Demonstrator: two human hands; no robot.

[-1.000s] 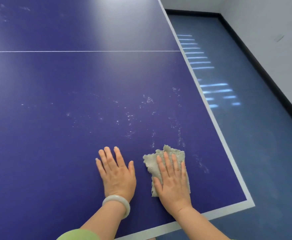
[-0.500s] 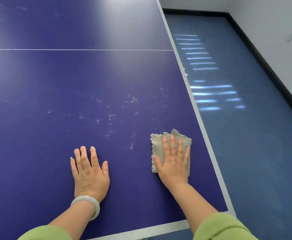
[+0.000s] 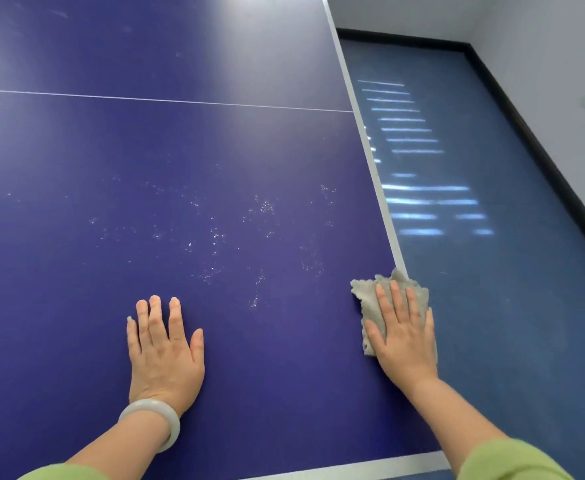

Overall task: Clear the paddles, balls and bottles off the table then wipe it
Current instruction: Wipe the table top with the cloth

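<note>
Right hand (image 3: pixel 403 336) presses cloth (image 3: pixel 367 292) flat

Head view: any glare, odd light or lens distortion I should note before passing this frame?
Head view: soft pale glare washes the far end of the table; head view: striped light patches lie on the floor right of it; head view: the white edge line bows slightly, wide-angle; head view: left hand, right hand and cloth are sharp, no motion blur.

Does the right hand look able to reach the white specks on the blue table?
Probably yes: nothing stands between the white specks and the right hand, which presses a grey cloth at the side edge of the blue table.
</note>
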